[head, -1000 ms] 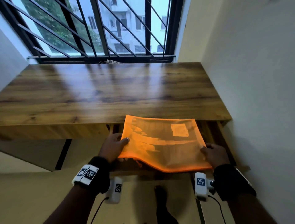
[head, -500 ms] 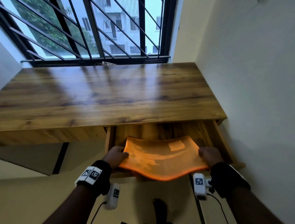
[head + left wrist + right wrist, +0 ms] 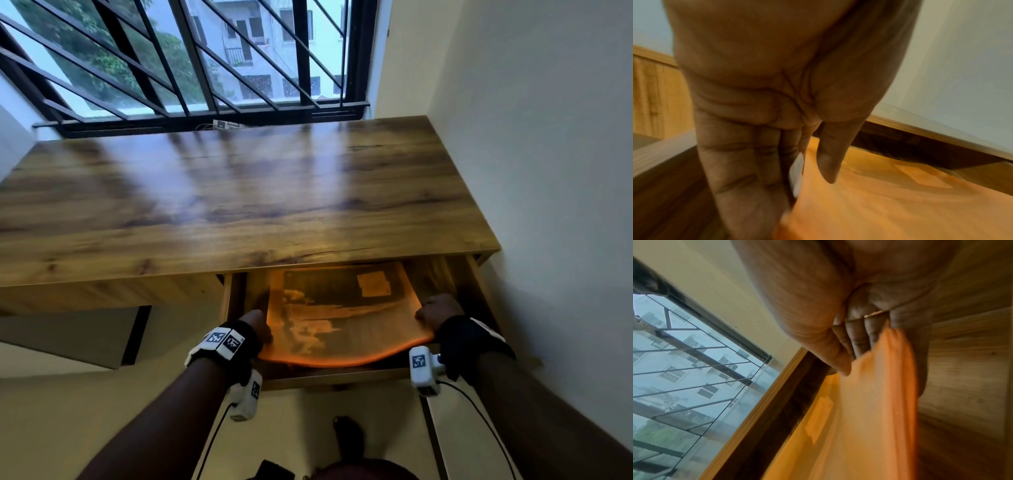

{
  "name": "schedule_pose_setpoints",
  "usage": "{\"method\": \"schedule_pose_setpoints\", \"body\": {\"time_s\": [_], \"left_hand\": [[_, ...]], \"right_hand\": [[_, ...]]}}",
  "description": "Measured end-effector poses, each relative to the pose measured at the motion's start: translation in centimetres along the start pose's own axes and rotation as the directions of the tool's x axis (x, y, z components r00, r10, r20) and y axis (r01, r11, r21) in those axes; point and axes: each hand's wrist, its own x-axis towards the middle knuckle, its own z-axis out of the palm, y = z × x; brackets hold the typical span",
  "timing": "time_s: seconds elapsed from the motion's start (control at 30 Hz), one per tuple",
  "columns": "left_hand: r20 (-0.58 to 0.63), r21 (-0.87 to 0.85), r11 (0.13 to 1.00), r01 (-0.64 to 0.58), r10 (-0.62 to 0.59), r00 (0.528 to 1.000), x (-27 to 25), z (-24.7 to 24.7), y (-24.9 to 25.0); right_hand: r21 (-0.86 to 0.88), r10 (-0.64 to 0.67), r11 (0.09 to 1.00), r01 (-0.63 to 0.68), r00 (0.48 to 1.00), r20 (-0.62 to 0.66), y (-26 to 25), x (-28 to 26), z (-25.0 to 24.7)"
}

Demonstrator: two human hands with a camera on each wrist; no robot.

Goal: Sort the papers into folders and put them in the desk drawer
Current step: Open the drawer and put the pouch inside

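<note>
Person standing at the wooden counter [image 3: 239,192], arms reaching down into the open drawer [image 3: 442,274] under its right end. Orange folder [image 3: 342,318] sitting inside the drawer, far edge tucked beneath the counter top, near edge sagging in a curve just above the drawer front. A pale rectangular label [image 3: 373,283] showing at the folder's far right corner.

Left hand [image 3: 257,323] pinching the folder's left edge: thumb lying on top, fingers [image 3: 740,162] running underneath. Right hand [image 3: 436,310] pinching the right edge the same way, thumb over, fingers [image 3: 859,337] under. Both grips pressed onto the folder, not spread. Barred window [image 3: 178,58] standing beyond the far side.
</note>
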Motion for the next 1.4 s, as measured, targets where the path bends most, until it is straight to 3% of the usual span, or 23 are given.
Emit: {"method": "schedule_pose_setpoints", "body": {"time_s": [0.07, 0.2, 0.3, 0.37, 0.47, 0.57, 0.63, 0.8, 0.93, 1.03, 1.17, 1.3, 1.4], "left_hand": [[-0.039, 0.053, 0.999, -0.012, 0.014, 0.999, -0.7, -0.1, 0.1], [-0.144, 0.100, 0.975, -0.198, 0.211, 0.967, -2.6, -0.4, 1.4], [-0.046, 0.118, 0.925, -0.362, 0.369, 0.928, -5.3, 0.6, 3.7], [0.081, 0.149, 0.890, -0.431, 0.424, 0.902, -7.0, 1.9, 5.2], [0.253, 0.286, 0.798, -0.531, 0.472, 0.845, -7.9, 4.1, 6.2], [0.277, 0.384, 0.747, -0.543, 0.468, 0.839, -7.8, 6.3, 5.5], [0.193, 0.409, 0.733, -0.543, 0.512, 0.837, -7.8, 7.3, 4.7], [0.004, 0.518, 0.617, -0.593, 0.691, 0.723, -7.6, 8.1, 3.7], [-0.044, 0.614, 0.558, -0.558, 0.730, 0.682, -6.9, 7.6, 3.4], [-0.162, 0.641, 0.578, -0.505, 0.745, 0.647, -6.6, 7.4, 3.4], [-0.280, 0.614, 0.642, -0.458, 0.721, 0.635, -5.1, 6.9, 3.6], [-0.416, 0.628, 0.673, -0.391, 0.715, 0.562, -2.9, 5.2, 4.3], [-0.478, 0.618, 0.709, -0.340, 0.682, 0.553, -1.2, 3.1, 5.5]], "right_hand": [[-0.022, -0.003, 1.000, 0.002, 0.999, -0.036, 0.5, 0.0, -0.2], [0.012, -0.080, 0.997, 0.080, 0.997, -0.017, 1.3, -1.7, -0.8], [0.095, -0.206, 0.976, 0.194, 0.969, 0.138, 1.4, -4.3, -0.1], [0.090, -0.284, 0.959, 0.269, 0.911, 0.300, 1.1, -6.1, 0.4], [-0.030, -0.350, 0.902, 0.431, 0.768, 0.537, 0.6, -8.5, 1.3], [-0.207, -0.357, 0.784, 0.585, 0.698, 0.621, 0.6, -9.6, 2.6], [-0.271, -0.432, 0.682, 0.679, 0.673, 0.601, 1.0, -9.6, 3.4], [-0.309, -0.498, 0.594, 0.743, 0.641, 0.584, 1.2, -8.2, 3.6], [-0.466, -0.584, 0.337, 0.818, 0.570, 0.578, 0.3, -7.7, 3.7], [-0.529, -0.636, 0.253, 0.810, 0.551, 0.540, 0.0, -7.6, 4.2], [-0.589, -0.709, 0.238, 0.773, 0.553, 0.439, -0.8, -6.4, 4.2], [-0.653, -0.768, 0.259, 0.712, 0.561, 0.308, -1.9, -4.3, 4.2], [-0.685, -0.774, 0.292, 0.667, 0.586, 0.239, -3.6, -2.2, 4.6]]}}
